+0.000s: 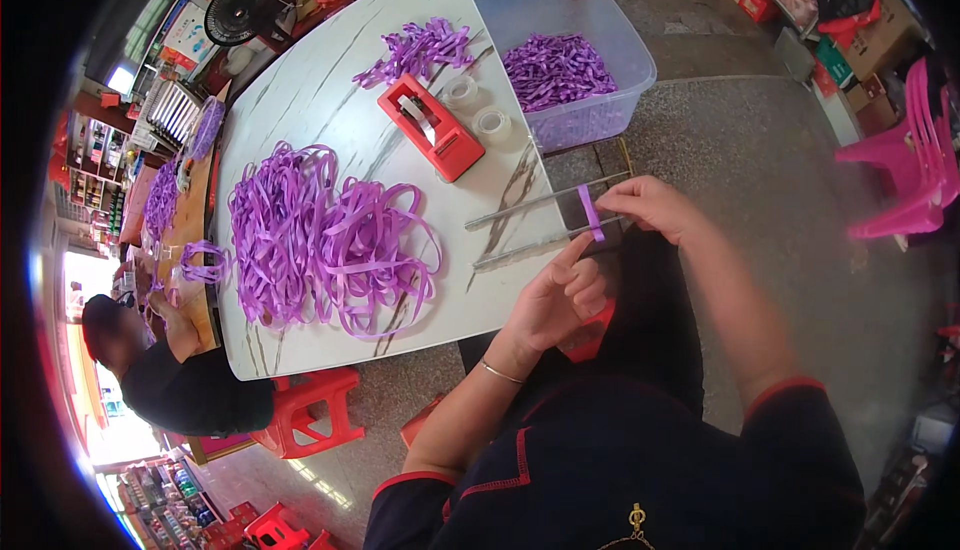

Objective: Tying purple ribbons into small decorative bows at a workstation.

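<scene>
Filling the centre, a white marbled table (320, 100) is standing beside a clear plastic bin (585, 127) of purple pieces (560, 70). A heap of purple ribbon loops (285, 240) is lying on the table. Two metal rods (520, 209) are jutting past its edge, near a red tape dispenser (455, 155). The left hand (560, 300) is pointing its index finger at a purple strip (590, 212) spanning both rods; the right hand (655, 207) is hovering close beside the strip. Whether either is gripping, I cannot tell.

Speckled grey floor (745, 150); pink chairs (885, 153) right; bright opening (122, 438) left (perhaps doorway; glare).
</scene>
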The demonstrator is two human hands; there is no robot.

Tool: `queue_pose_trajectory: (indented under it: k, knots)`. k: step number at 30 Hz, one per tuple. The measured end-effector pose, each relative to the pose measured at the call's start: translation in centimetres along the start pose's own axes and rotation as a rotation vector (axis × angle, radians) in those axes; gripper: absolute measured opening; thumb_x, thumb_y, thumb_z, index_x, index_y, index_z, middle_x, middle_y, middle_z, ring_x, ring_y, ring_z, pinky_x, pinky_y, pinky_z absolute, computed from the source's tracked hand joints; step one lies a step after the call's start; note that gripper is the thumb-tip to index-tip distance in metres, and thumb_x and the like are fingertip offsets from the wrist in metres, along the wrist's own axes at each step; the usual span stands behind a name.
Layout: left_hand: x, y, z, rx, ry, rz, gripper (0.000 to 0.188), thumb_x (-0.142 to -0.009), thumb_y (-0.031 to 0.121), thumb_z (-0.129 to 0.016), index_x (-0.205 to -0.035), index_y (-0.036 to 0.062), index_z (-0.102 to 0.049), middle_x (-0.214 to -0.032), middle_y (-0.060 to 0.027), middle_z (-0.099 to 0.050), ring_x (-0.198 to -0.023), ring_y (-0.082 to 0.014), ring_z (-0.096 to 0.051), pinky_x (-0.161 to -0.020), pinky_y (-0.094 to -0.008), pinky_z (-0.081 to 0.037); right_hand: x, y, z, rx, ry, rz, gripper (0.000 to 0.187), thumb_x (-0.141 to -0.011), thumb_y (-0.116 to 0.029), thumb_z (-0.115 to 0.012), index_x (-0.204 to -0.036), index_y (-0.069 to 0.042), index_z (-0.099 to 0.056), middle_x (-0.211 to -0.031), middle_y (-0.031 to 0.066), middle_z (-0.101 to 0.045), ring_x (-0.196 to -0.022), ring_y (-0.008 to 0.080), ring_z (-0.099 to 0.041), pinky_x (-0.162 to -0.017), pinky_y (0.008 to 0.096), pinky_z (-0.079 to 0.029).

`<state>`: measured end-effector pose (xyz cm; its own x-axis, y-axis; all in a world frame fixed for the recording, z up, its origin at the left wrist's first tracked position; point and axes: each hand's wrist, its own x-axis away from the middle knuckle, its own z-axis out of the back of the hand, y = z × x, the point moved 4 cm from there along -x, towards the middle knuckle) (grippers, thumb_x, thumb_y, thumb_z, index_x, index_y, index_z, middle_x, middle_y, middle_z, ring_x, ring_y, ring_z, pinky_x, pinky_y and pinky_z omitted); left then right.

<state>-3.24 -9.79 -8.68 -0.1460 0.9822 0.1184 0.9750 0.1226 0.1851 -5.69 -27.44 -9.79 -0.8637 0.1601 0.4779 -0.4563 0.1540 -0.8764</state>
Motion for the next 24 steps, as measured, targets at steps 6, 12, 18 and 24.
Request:
queue_pose_trajectory:
  k: [6,12,18,24]
  knots:
    - [0.1,0.1,-0.3,-0.027,0.037,-0.008,0.048,-0.081,0.010,-0.044,-0.129,0.0094,-0.041,-0.064,0.0026,-0.032,-0.061,-0.0104,-0.033,-0.061,-0.0244,-0.032,-1.8,3.0,-0.3,-0.222,-0.007,-0.018,0.016,-0.081,-0.025,-0.064,-0.088,-0.012,-0.066,-0.068,-0.0071,-0.056,-0.055,0.0016,-0.045,-0.047,0.0178,-0.033]
    - [0.1,0.1,0.4,0.016,-0.007,0.010,0.052,-0.084,0.012,-0.047,-0.134,0.0116,-0.030,-0.067,0.0008,-0.033,-0.064,-0.0134,-0.037,-0.063,-0.0246,-0.034,-5.1,7.4,-2.5,-0.643,-0.187,0.009,0.012,-0.081,-0.023,-0.064,-0.089,-0.013,-0.063,-0.075,-0.0073,-0.057,-0.059,0.0021,-0.047,-0.053,0.0189,-0.039]
    - [-0.2,0.0,0.2,-0.001,-0.021,0.025,0.056,-0.083,0.012,-0.047,-0.136,0.0120,-0.028,-0.066,0.0012,-0.033,-0.063,-0.0128,-0.037,-0.061,-0.0243,-0.034,-7.2,9.6,-5.6,-1.057,-0.512,0.098,0.019,-0.085,-0.025,-0.060,-0.096,-0.010,-0.057,-0.086,0.0007,-0.062,-0.074,0.0127,-0.059,-0.064,0.0285,-0.048]
    - [-0.1,0.0,-0.1,0.010,-0.012,0.025,0.059,-0.083,0.012,-0.047,-0.137,0.0100,-0.026,-0.066,0.0014,-0.033,-0.063,-0.0118,-0.036,-0.061,-0.0242,-0.035,-7.5,9.2,-6.6,-1.063,-0.572,0.249,0.022,-0.086,-0.030,-0.059,-0.091,-0.009,-0.058,-0.081,0.0015,-0.061,-0.071,0.0128,-0.058,-0.061,0.0279,-0.047]
